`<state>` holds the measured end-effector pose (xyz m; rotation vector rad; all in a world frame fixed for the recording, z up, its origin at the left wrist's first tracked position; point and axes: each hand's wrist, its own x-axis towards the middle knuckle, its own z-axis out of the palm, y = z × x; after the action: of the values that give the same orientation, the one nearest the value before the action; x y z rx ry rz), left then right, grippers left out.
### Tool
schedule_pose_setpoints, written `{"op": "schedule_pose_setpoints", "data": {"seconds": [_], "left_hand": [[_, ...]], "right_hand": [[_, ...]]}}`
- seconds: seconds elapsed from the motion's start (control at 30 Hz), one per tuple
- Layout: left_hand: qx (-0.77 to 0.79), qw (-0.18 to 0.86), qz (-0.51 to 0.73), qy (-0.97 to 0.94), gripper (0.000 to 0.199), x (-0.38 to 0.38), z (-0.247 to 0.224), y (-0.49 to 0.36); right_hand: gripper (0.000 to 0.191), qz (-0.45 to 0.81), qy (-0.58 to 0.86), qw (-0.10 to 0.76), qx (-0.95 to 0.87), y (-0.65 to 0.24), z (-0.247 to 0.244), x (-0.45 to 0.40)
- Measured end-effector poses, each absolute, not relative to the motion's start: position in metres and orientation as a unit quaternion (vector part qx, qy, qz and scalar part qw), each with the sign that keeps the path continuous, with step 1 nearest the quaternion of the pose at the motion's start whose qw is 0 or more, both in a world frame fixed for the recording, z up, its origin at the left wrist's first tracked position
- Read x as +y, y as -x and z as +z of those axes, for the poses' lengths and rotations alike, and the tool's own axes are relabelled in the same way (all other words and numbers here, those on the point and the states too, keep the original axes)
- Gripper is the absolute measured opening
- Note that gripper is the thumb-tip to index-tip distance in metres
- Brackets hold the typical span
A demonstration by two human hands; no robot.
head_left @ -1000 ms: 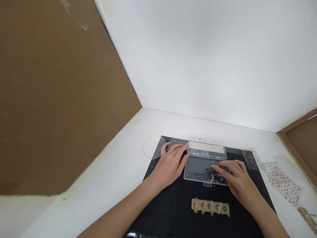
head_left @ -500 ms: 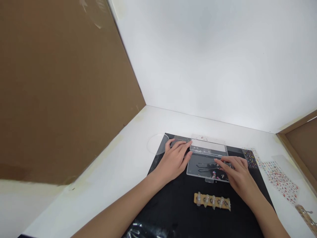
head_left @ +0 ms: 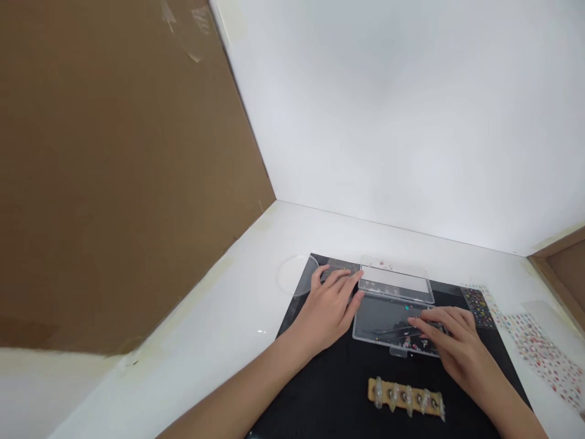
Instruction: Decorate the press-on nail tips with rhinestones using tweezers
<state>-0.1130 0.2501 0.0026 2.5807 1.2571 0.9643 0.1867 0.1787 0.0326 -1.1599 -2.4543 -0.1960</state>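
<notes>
A shallow clear plastic case (head_left: 375,337) lies unfolded on the black mat, with small colourful gems scattered in its near half. My left hand (head_left: 325,308) rests at the case's left side, fingers spread, index fingertip and thumb tip touching its edge. Over the right part of the case, my right hand (head_left: 457,338) is closed in a pinch on slim tweezers (head_left: 402,327). Their tips point left, low over the tray near the gems, and are hard to make out against the dark. Nearer to me lies a tan strip (head_left: 384,390) carrying several clear nail tips.
The black mat (head_left: 329,390) covers part of a white tabletop. A clear round disc (head_left: 292,274) lies at the mat's upper left. Sticker sheets (head_left: 543,350) spread out at the right. A brown board (head_left: 128,183) stands at the left and a white wall (head_left: 388,122) behind.
The view has shifted, so everything sits lower and further right. The tweezers' tips, plain before, have changed angle and show less clearly. My left hand stays at the case's edge.
</notes>
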Motion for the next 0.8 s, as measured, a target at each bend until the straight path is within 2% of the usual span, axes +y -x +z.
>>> {"op": "schedule_pose_setpoints", "data": {"seconds": [0.37, 0.6, 0.8], "left_hand": [[0.411, 0.058, 0.321, -0.851, 0.036, 0.2496, 0.0035, 0.1138], [0.414, 0.06, 0.31, -0.854, 0.038, 0.2493, 0.0032, 0.114], [0.412, 0.056, 0.318, -0.852, 0.038, 0.2494, 0.0023, 0.114]], "right_hand": [[0.057, -0.067, 0.437, 0.206, -0.873, -0.1865, 0.0289, 0.1784], [0.064, -0.063, 0.442, 0.203, -0.871, -0.1912, 0.0249, 0.176], [0.055, -0.063, 0.438, 0.208, -0.873, -0.1847, 0.0271, 0.175]]}}
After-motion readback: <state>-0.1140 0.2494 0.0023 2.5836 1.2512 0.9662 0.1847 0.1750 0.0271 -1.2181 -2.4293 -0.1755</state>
